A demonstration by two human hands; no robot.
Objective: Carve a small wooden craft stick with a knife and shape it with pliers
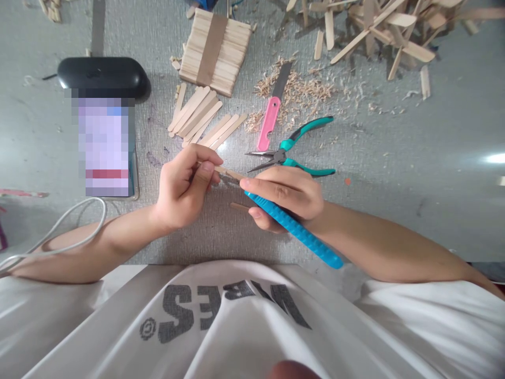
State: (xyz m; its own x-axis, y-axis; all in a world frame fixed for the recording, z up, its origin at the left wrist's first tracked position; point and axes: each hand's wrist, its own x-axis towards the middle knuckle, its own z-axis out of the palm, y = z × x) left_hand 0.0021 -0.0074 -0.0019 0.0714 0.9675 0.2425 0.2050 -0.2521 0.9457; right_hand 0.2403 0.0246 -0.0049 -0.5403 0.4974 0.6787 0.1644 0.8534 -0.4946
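Observation:
My left hand (189, 184) is closed, pinching a thin wooden craft stick (226, 172) between thumb and fingers. The stick points right and slightly down, its far end meeting the fingertips of my right hand (286, 197). That hand is wrapped round a blue utility knife (295, 226) with a bumpy handle slanting down to the right; its blade is hard to make out. Below the held stick, another piece of craft stick (239, 207) shows beside my right thumb. Teal-handled needle-nose pliers (280, 156) lie with jaws apart just beyond my right hand.
A pink folding knife (270, 118) lies open among wood shavings (311, 87). Loose craft sticks (197, 113) lie before a banded bundle (232, 50). More sticks are heaped (379, 29) at the back right. A phone (104, 147), black case (103, 76) and white cable (104, 208) are left.

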